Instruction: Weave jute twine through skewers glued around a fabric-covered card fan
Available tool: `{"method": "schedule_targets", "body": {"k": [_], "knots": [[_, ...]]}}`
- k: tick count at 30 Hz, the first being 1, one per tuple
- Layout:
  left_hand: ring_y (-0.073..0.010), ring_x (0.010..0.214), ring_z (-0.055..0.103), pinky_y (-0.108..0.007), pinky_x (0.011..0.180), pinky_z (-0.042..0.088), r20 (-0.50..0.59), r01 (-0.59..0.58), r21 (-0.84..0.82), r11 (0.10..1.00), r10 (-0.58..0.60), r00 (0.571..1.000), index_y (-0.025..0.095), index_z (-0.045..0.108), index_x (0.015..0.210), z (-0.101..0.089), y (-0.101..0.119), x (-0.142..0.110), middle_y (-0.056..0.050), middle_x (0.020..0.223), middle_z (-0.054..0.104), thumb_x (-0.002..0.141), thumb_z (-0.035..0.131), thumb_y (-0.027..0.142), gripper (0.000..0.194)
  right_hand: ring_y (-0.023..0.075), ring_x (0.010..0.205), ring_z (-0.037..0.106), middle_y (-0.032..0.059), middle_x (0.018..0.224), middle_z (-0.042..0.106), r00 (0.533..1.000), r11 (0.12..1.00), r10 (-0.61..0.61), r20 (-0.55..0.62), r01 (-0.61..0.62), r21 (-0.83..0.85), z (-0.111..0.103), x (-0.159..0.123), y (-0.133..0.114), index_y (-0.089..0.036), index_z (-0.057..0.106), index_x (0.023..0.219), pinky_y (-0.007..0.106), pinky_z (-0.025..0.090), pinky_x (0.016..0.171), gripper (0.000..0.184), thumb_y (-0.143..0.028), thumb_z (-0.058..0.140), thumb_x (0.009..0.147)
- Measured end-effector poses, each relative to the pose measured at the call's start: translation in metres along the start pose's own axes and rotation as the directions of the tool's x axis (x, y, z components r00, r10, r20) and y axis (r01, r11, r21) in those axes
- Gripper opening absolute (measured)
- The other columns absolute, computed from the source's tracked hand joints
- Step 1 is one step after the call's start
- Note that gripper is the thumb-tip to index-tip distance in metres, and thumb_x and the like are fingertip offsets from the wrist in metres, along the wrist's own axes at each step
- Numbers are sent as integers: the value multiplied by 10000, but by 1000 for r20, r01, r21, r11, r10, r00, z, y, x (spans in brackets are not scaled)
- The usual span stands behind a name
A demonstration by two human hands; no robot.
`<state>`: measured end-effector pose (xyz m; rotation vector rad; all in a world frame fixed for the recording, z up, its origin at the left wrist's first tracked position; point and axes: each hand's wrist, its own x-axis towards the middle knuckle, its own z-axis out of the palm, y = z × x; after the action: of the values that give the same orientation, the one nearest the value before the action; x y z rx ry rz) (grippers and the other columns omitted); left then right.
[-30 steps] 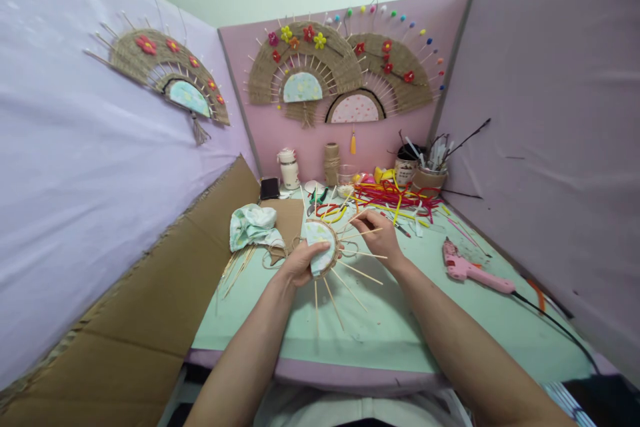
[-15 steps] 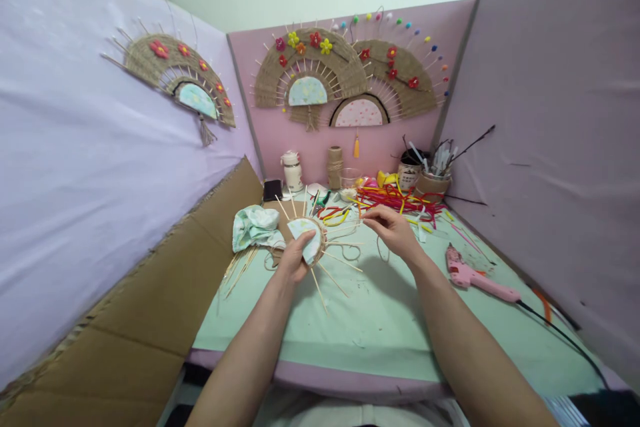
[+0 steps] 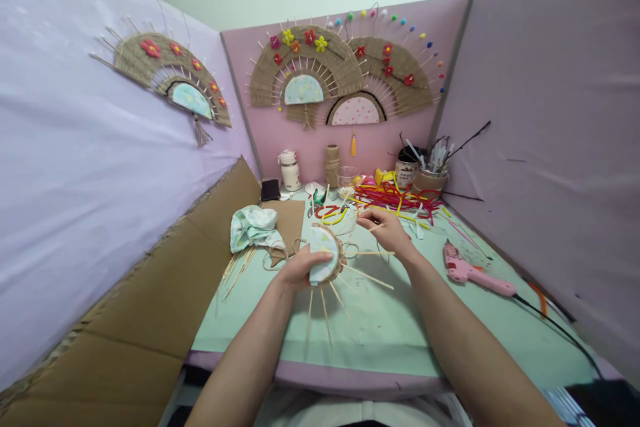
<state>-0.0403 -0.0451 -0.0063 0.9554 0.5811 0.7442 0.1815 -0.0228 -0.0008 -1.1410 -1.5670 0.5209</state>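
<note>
My left hand [image 3: 303,265] is closed round a half-round fan base [image 3: 323,250], its thumb lying on the pale blue patterned cloth. Brown twine edges the curved side, and thin wooden sticks [image 3: 369,276] fan out from it. The base is turned with its curve to the right. To the right of it, my right hand [image 3: 383,228] is pinched shut on a thin strand of twine, hard to make out at the fingertips. A loop of twine [image 3: 352,251] hangs between the base and this hand.
Crumpled cloth [image 3: 254,227], loose sticks [image 3: 241,272] and a cardboard piece [image 3: 290,220] lie left. Behind are pliers [image 3: 334,215], red pipe cleaners [image 3: 395,200], a twine roll [image 3: 332,167] and a white bottle [image 3: 289,171]. A pink glue gun [image 3: 475,273] with a cord lies right.
My left hand has moved right and slightly toward me, turning the fan base clockwise, so several sticks now point downward. My right hand stays pinched, shifted slightly left in view.
</note>
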Motion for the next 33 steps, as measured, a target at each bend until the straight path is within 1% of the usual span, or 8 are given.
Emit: {"method": "schedule_targets", "body": {"k": [3, 5, 9, 13, 18, 24, 28, 33], "knots": [[-188, 631, 651, -257, 592, 495, 139, 56, 49, 997, -62, 988, 70, 657, 851, 1, -3, -3, -144, 744, 698, 570, 779, 240, 351, 151, 636, 530, 19, 691, 622, 997, 997, -71, -35, 73, 35, 12, -5, -8, -188, 644, 693, 281, 415, 613, 157, -328, 620, 760], [-199, 654, 657, -260, 597, 491, 176, 75, 63, 995, -85, 981, 70, 667, 853, 2, -5, -3, -153, 767, 703, 573, 777, 243, 347, 152, 646, 536, 19, 700, 618, 992, 993, -96, -83, 101, 55, 17, -8, -11, -192, 637, 694, 284, 420, 628, 154, -323, 613, 771], [-202, 679, 663, -255, 604, 491, 151, 81, 7, 997, -81, 985, 71, 673, 853, 2, -6, -1, -164, 802, 709, 608, 752, 305, 347, 153, 641, 527, 24, 715, 613, 985, 991, -72, -154, 88, 98, 19, -10, -12, -193, 622, 708, 281, 414, 608, 170, -342, 596, 786], [-198, 652, 662, -266, 609, 500, 86, 116, -47, 992, -112, 990, 61, 658, 814, 0, -6, 1, -169, 766, 707, 645, 717, 401, 384, 147, 635, 509, 23, 709, 606, 989, 994, -66, -132, 78, 82, 21, -11, -10, -187, 611, 697, 271, 402, 600, 185, -341, 587, 796], [-191, 610, 656, -259, 581, 498, 83, 95, -18, 995, -93, 992, 50, 645, 885, 3, -7, 2, -151, 731, 705, 589, 767, 354, 441, 135, 604, 492, 6, 676, 584, 991, 993, -94, -91, 99, 58, 24, -12, -11, -187, 623, 702, 264, 393, 591, 150, -304, 597, 793], [-195, 683, 671, -245, 598, 495, 130, 82, 7, 997, -82, 988, 69, 618, 1043, 7, -4, 0, -155, 851, 709, 612, 762, 281, 502, 147, 638, 518, 12, 688, 590, 988, 991, -124, -90, 128, 44, 25, -13, -11, -188, 620, 695, 270, 406, 611, 161, -291, 582, 813], [-201, 757, 675, -252, 671, 498, 144, 92, 3, 996, -91, 985, 71, 613, 1076, 6, -5, 0, -153, 871, 709, 612, 764, 257, 522, 143, 626, 515, 12, 698, 595, 988, 991, -119, -93, 124, 49, 26, -13, -7, -189, 630, 729, 266, 402, 591, 143, -305, 600, 808], [-171, 669, 658, -228, 601, 486, 121, 64, 12, 998, -65, 991, 55, 638, 1022, 4, -7, 2, -148, 848, 707, 592, 769, 265, 496, 140, 620, 506, 8, 676, 581, 987, 990, -130, -95, 134, 38, 26, -13, -10, -190, 621, 699, 265, 396, 593, 157, -293, 591, 813]]}}
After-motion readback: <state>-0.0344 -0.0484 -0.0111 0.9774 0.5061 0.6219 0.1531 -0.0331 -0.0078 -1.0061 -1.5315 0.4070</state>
